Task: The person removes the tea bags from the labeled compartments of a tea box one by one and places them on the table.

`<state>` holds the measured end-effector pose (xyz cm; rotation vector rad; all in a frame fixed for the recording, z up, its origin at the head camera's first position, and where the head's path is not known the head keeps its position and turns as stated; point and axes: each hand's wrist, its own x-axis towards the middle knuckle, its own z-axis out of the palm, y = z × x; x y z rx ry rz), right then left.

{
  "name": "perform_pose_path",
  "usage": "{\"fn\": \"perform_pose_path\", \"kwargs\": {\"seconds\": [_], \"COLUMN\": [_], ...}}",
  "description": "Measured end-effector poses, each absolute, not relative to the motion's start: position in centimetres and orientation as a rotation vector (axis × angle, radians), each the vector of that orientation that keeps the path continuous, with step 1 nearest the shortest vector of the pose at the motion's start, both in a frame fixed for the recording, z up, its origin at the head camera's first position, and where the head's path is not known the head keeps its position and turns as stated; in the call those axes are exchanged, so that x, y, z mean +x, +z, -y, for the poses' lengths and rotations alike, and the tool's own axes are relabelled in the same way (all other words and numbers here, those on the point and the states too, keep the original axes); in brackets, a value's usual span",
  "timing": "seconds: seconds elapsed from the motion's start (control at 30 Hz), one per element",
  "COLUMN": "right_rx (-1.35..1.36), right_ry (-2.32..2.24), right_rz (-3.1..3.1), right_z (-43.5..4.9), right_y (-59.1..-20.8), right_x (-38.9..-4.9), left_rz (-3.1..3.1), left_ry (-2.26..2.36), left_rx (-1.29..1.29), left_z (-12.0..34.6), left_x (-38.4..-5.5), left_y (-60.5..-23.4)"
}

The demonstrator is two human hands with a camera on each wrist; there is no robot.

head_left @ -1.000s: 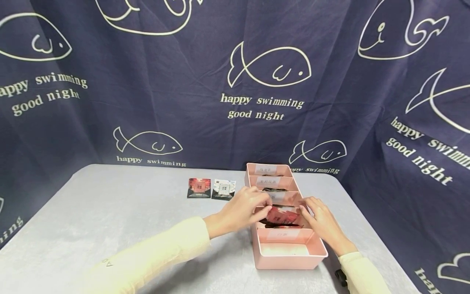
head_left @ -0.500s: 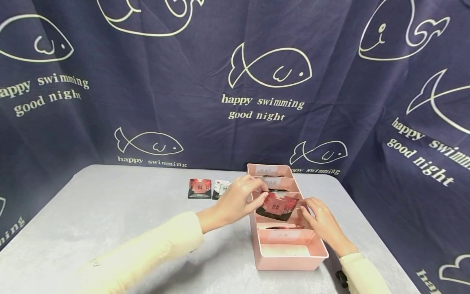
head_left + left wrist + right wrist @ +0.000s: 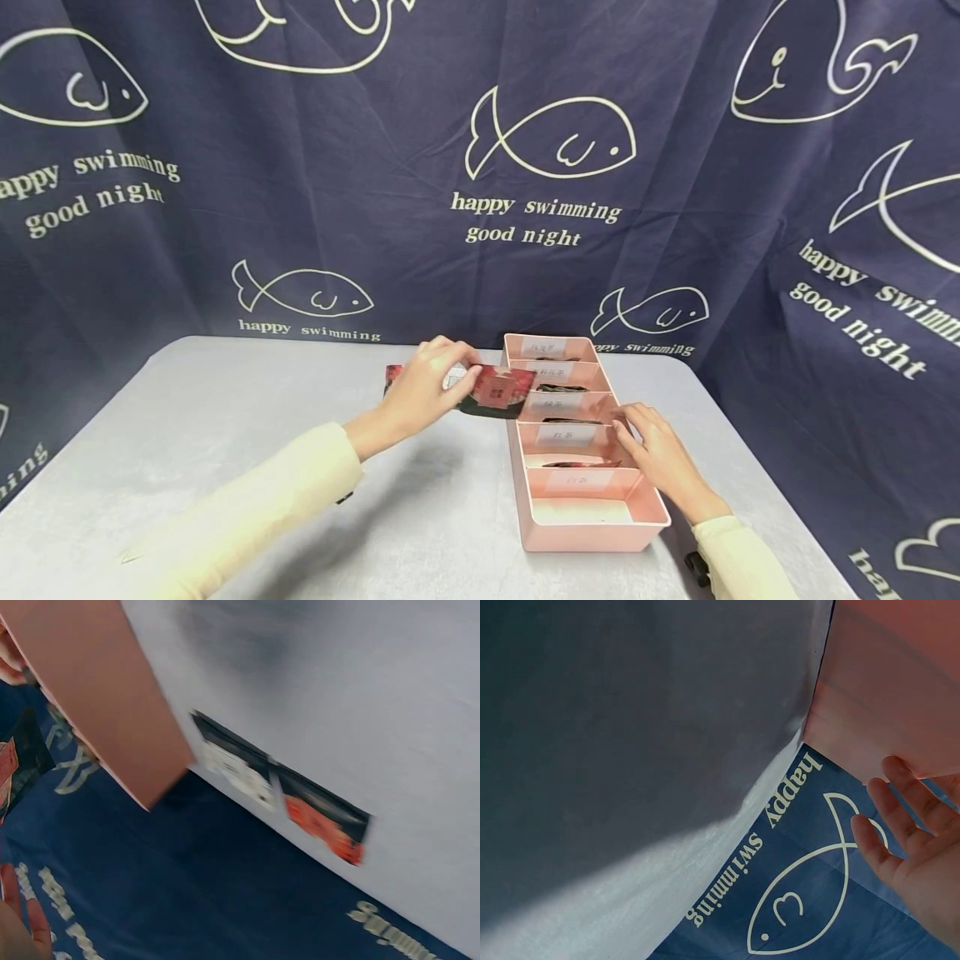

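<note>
My left hand (image 3: 423, 383) pinches a red-and-black tea sachet (image 3: 498, 392) by its left edge, held up just left of the pink divided box (image 3: 581, 537). In the left wrist view this sachet (image 3: 13, 769) shows at the left edge. On the table behind my left hand lie a white-and-black sachet (image 3: 236, 769) and a red-and-black one (image 3: 324, 821), both partly covered by that hand in the head view. My right hand (image 3: 667, 458) rests at the box's right rim, its fingers loosely extended against the outer wall in the right wrist view.
Paper labels (image 3: 567, 434) mark the box's compartments. Sachets (image 3: 581, 464) stand in several of them; the front one shows its pale floor. A navy cloth (image 3: 420, 208) with fish drawings hangs behind the grey table (image 3: 247, 433).
My left hand has lifted the red-and-black sachet out of the box's second compartment from the front and carried it up and left past the rim. The right hand has stayed at the rim.
</note>
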<state>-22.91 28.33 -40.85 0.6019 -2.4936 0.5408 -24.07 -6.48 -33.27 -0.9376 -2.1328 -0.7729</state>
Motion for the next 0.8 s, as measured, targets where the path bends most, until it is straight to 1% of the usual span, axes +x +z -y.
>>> {"fn": "perform_pose_path", "kwargs": {"seconds": [0.33, 0.8], "right_rx": [0.594, 0.587], "right_ry": [0.551, 0.543], "right_rz": [2.497, 2.499], "right_z": [-28.3, -28.3], "right_y": [-40.8, -40.7], "right_x": [-22.8, -22.8], "left_rz": [2.221, 2.306], "left_ry": [-0.743, -0.710], "left_rx": [-0.779, -0.526], "left_z": [11.8, 18.3], "left_x": [-25.7, -27.6], "left_y": [-34.7, -35.4]}}
